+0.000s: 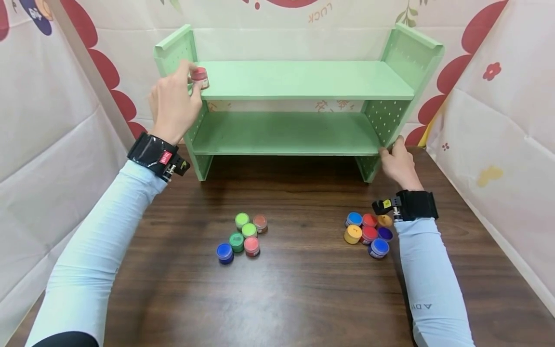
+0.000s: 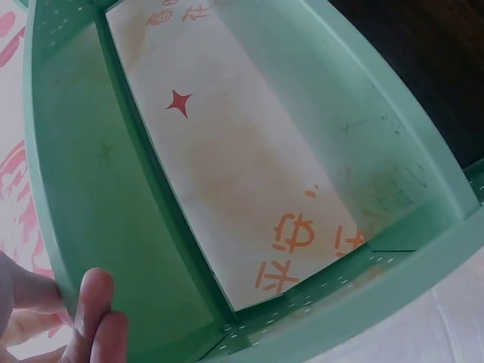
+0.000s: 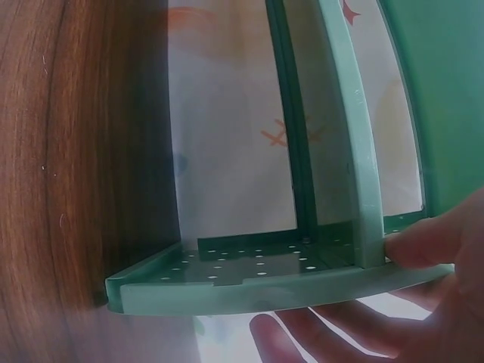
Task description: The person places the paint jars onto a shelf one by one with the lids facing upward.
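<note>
- Head view: the left hand [image 1: 177,99] pinches a red-lidded jar [image 1: 200,79] between thumb and fingers, parted only by the jar's width.
- Head view: that jar is at the left end of the upper board [image 1: 295,79] of the green shelf unit [image 1: 286,132]; whether it touches the board cannot be told.
- Head view: the right hand [image 1: 400,164] grips the unit's right side panel [image 1: 414,58], level with the lower board.
- Head view: on the brown table [image 1: 299,289], six jars [image 1: 249,231] cluster left of centre and seven more [image 1: 369,234] sit near the right forearm.
- Left wrist view: bent fingers [image 2: 94,314] show beside the unit's edge; their hold cannot be made out here.
- Right wrist view: the thumb [image 3: 427,242] presses where a board meets the side panel, with the other fingers extended along the panel's outer face.
</note>
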A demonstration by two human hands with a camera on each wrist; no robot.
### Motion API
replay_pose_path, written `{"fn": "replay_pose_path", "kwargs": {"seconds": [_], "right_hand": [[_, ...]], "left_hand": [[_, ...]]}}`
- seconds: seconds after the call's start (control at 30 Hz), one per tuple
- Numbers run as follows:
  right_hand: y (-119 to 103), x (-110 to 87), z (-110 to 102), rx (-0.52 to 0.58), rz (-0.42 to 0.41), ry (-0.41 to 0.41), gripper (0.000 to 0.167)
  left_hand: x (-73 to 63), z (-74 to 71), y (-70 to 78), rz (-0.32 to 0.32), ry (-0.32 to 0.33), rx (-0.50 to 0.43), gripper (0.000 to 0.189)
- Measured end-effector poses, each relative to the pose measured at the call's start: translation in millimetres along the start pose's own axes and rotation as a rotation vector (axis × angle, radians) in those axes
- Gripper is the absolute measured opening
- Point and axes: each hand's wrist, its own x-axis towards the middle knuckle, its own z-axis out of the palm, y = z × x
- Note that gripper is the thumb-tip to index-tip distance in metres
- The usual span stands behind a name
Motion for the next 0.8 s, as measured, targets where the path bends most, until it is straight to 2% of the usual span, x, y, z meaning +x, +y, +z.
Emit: {"fn": "replay_pose_path", "kwargs": {"seconds": [0.37, 0.53, 0.8], "right_hand": [[2.4, 0.9, 2.7, -0.007, -0.005, 0.035, 0.064], [3.7, 2.5, 1.0, -0.012, -0.007, 0.034, 0.063], [2.8, 2.5, 2.2, -0.006, -0.001, 0.026, 0.064]], "left_hand": [[4.8, 1.5, 2.4, -0.045, -0.027, -0.024, 0.031], [6.5, -0.8, 2.2, -0.072, -0.043, -0.021, 0.040], [-2.6, 5.3, -5.6, -0.105, 0.004, -0.082, 0.050]]}}
